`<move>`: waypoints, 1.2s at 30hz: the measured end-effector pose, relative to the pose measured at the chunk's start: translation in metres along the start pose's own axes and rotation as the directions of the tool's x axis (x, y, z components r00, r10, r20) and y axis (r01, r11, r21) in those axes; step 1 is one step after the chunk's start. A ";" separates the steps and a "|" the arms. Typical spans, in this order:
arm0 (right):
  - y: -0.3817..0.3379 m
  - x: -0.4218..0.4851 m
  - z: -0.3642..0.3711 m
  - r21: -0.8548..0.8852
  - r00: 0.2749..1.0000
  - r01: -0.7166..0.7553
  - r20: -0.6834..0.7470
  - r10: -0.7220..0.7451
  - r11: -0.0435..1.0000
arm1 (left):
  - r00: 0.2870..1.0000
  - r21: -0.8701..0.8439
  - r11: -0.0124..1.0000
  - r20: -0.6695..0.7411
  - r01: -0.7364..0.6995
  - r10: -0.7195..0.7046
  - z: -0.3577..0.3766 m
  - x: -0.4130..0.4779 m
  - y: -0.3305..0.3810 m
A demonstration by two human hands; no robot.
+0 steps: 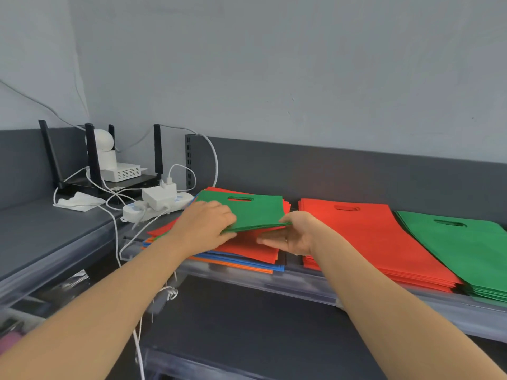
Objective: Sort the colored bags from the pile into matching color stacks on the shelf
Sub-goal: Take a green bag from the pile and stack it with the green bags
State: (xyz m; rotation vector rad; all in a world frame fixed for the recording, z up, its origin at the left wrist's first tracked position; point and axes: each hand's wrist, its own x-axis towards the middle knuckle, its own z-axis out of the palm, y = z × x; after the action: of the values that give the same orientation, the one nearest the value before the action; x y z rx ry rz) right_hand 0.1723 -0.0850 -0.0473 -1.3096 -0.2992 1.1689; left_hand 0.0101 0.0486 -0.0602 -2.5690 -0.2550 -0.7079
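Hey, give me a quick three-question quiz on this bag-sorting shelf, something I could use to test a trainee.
1. True or false: the red stack lies between the mixed pile and the green stack.
2. Multiple choice: what colour are the top bags that the left hand and right hand grip over the mixed pile? A blue, B green, C orange.
3. Fill in: at the mixed pile's near bottom edge, blue and ____ bags show.

Key: 1 true; 2 B; 3 orange.
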 end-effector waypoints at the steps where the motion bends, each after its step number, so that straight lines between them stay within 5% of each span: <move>1: 0.002 0.000 -0.001 -0.019 1.000 -0.003 -0.004 0.003 1.000 | 0.997 -0.078 0.996 0.071 0.032 -0.026 -0.002 -0.001 0.001; 3: 0.007 0.000 -0.001 -0.064 1.000 -0.005 -0.022 0.003 0.998 | 0.934 -0.259 0.937 0.329 0.234 -0.142 0.000 -0.005 0.007; 6: 0.012 0.001 -0.001 -0.078 0.998 -0.012 -0.062 0.008 0.997 | 0.876 -0.252 0.917 0.451 0.308 -0.170 0.008 -0.009 0.016; 13: 0.012 -0.003 0.008 -0.154 0.983 -0.082 -0.174 0.055 0.985 | 0.915 -0.189 0.955 0.376 0.228 -0.144 0.023 -0.014 0.020; 19: 0.021 0.003 0.023 -0.417 0.951 0.085 -0.237 -0.199 0.905 | 0.932 -0.216 0.936 0.293 0.279 -0.211 0.020 -0.016 0.030; 28: 0.005 -0.036 -0.034 -0.287 0.824 0.455 -0.222 -0.521 0.843 | 0.764 -0.299 0.726 0.443 0.619 -0.470 0.000 0.040 0.048; 32: -0.013 -0.069 -0.091 -0.292 0.760 0.515 -0.280 -0.587 0.806 | 0.634 -0.355 0.535 0.545 0.767 -0.548 -0.001 0.074 0.081; 36: -0.018 -0.102 -0.164 -0.362 0.690 0.522 -0.352 -0.632 0.772 | 0.632 -0.495 0.397 0.552 0.773 -0.544 -0.008 0.112 0.139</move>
State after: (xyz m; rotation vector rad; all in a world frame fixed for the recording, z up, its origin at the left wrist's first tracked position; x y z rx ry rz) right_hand 0.2584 -0.2590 -0.0405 -1.4997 -0.4740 0.2612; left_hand 0.1424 -0.0707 -0.0488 -3.3034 -1.5010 -0.7561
